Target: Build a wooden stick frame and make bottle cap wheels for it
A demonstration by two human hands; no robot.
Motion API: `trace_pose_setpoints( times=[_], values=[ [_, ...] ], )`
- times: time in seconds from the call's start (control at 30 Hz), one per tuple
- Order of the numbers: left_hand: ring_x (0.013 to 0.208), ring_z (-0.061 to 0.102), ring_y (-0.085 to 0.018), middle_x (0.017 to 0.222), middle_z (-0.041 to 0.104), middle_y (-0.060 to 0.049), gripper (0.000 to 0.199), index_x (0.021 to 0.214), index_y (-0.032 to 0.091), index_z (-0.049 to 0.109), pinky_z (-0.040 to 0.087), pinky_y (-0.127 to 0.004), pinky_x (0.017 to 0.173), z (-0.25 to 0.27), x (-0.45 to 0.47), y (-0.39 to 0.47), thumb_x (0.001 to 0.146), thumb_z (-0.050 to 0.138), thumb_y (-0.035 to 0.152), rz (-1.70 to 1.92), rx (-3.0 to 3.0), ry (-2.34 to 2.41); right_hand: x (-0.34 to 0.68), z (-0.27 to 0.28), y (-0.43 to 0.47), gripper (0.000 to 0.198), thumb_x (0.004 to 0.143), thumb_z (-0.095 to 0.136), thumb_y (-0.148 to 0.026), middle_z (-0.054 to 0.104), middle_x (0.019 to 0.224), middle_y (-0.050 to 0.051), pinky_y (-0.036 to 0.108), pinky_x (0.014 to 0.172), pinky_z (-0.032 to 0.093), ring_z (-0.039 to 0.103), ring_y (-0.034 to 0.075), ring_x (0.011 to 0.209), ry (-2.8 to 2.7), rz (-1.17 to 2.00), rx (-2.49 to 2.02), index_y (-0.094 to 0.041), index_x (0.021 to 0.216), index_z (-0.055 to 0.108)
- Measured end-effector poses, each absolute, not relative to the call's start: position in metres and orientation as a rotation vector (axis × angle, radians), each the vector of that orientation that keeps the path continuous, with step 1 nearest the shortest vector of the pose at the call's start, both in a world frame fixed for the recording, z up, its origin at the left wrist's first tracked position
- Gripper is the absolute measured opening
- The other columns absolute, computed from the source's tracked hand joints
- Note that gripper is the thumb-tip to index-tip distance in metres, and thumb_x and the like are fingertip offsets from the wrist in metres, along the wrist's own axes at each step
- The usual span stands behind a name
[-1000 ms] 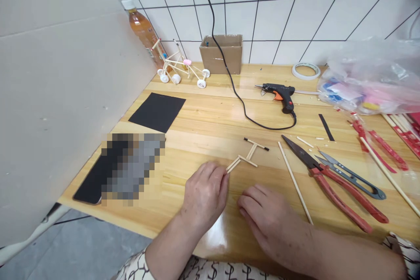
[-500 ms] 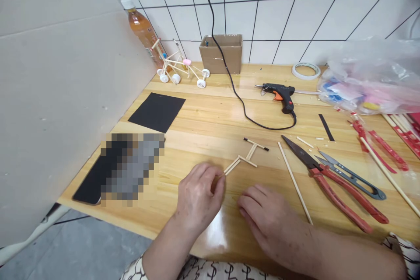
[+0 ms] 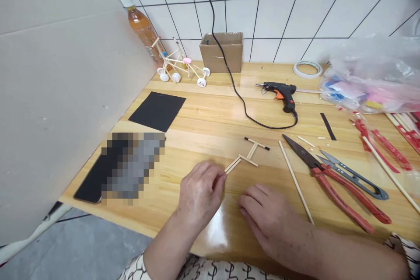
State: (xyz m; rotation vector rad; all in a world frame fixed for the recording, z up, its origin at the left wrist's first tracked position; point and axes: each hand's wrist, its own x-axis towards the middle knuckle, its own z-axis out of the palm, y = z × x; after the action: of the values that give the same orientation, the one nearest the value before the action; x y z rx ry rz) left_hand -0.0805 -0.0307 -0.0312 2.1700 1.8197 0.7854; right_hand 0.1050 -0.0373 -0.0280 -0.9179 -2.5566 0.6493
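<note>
My left hand (image 3: 201,197) pinches the near end of a small wooden stick frame (image 3: 252,151) between thumb and fingers. Two parallel sticks run from those fingertips to a crossbar; another pair leads on to a far bar with black ends. On the tabletop to the right, my right hand (image 3: 267,214) rests with its fingers curled in, and nothing shows in them. A long loose stick (image 3: 295,179) lies just beyond it, beside large red-handled pliers (image 3: 334,188) and grey thread snips (image 3: 356,177).
A black glue gun (image 3: 280,92) lies behind, its cord looping across the table. At the back stand a cardboard box (image 3: 221,54), a stick-built wheeled model (image 3: 182,63) and a bottle (image 3: 141,26). Black paper (image 3: 157,111) and a phone (image 3: 95,175) lie left; plastic bags (image 3: 370,78) right.
Both hands and the stick frame hold nearly the same positions. The whole view has shifted very slightly.
</note>
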Motion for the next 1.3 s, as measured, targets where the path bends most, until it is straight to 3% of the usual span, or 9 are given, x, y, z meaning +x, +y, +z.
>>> trace_pose_setpoints(
  times=[1.3],
  values=[
    [0.075, 0.058, -0.016, 0.075, 0.062, -0.001, 0.012, 0.076, 0.021, 0.059, 0.044, -0.025, 0.066, -0.0277, -0.0854, -0.0302, 0.082, 0.05, 0.015, 0.777, 2.021, 1.874, 0.1056, -0.0307, -0.0367, 0.018, 0.079, 0.045, -0.002, 0.053, 0.077, 0.006, 0.031, 0.062, 0.034, 0.043, 0.019, 0.071, -2.551, 0.689, -0.92, -0.014, 0.083, 0.057]
  ],
)
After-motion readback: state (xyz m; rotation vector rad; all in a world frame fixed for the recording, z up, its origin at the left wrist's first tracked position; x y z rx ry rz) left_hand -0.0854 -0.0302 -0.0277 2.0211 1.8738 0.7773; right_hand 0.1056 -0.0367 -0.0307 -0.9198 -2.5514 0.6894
